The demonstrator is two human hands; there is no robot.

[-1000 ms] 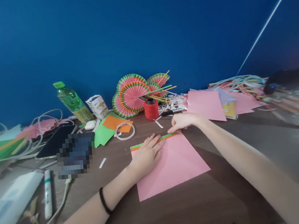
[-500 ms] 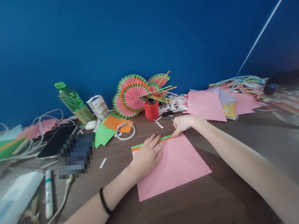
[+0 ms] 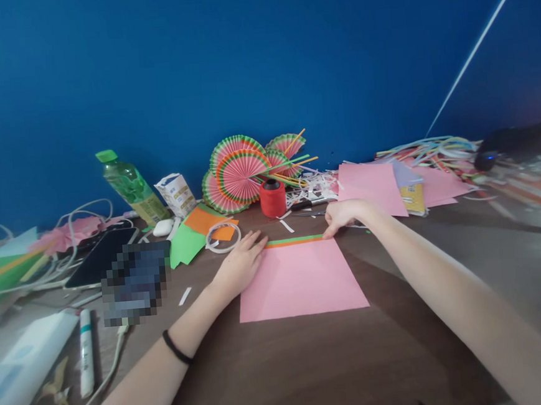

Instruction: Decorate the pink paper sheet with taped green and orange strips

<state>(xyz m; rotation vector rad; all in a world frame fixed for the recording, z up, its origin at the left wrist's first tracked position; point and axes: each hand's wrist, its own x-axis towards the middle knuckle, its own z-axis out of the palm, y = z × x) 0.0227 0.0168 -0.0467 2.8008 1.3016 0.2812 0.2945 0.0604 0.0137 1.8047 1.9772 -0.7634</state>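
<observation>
A pink sheet of paper (image 3: 302,281) lies on the dark table, with narrow green and orange strips (image 3: 296,241) running along its far edge. My left hand (image 3: 240,262) rests on the sheet's far left corner, fingers stretched out and flat. At the far right corner, my right hand (image 3: 344,216) is curled, with a fingertip and thumb at the end of the strips. Its other fingers are folded under and partly hidden. Beyond the sheet stands a red thread spool (image 3: 273,199) in front of pleated watermelon-coloured paper fans (image 3: 240,173).
Left of the sheet are a clear tape ring (image 3: 223,237), green paper (image 3: 187,243), orange paper (image 3: 211,223), a green bottle (image 3: 131,188), a small carton (image 3: 176,195) and a marker (image 3: 86,354). Pink sheets (image 3: 370,185) and a cutter knife (image 3: 312,203) lie at the back right.
The pink sheet has turned so its far edge is nearly level, and its near edge has moved away from me. My left hand slid left to the corner; my right hand shifted slightly right.
</observation>
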